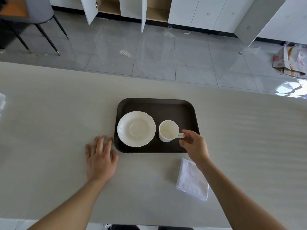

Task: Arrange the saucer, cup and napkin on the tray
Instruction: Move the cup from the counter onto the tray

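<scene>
A dark brown tray (pixel 166 105) lies on the pale table. On its left half sits a white scalloped saucer (pixel 136 128). To the saucer's right, a white cup (pixel 168 130) stands upright on the tray, its handle pointing right. My right hand (pixel 195 145) is at that handle, thumb and fingers pinching it. My left hand (pixel 100 156) rests flat on the table, fingers spread, just left of the tray's near left corner. A folded white napkin (pixel 192 180) lies on the table near the tray's right front corner, partly under my right forearm.
The table's far edge (pixel 149 77) runs across the view, with grey floor tiles beyond. A chair (pixel 33 19) stands far left. White cabinets (pixel 132 7) with open doors line the back. Something white (pixel 2 102) sits at the table's left edge.
</scene>
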A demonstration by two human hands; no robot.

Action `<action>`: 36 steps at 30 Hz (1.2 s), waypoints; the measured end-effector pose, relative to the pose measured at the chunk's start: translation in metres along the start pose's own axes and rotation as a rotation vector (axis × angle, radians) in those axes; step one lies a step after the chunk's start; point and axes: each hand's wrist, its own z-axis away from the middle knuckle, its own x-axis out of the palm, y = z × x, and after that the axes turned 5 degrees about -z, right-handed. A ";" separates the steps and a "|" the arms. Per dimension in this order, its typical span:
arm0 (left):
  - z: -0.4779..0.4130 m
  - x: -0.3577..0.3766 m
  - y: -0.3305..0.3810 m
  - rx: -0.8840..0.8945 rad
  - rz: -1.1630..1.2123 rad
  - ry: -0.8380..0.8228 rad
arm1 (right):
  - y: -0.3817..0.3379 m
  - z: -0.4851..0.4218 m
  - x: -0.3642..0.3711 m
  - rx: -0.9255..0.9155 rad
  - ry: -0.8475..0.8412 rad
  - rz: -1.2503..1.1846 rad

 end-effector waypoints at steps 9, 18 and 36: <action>0.001 -0.002 0.004 -0.002 0.005 0.030 | 0.006 0.022 -0.027 -0.108 0.023 0.164; 0.002 -0.002 0.004 -0.005 0.006 0.014 | 0.023 0.049 -0.053 -0.126 -0.054 0.477; 0.002 -0.002 0.003 -0.009 0.017 0.008 | 0.046 0.075 -0.055 0.031 -0.172 0.803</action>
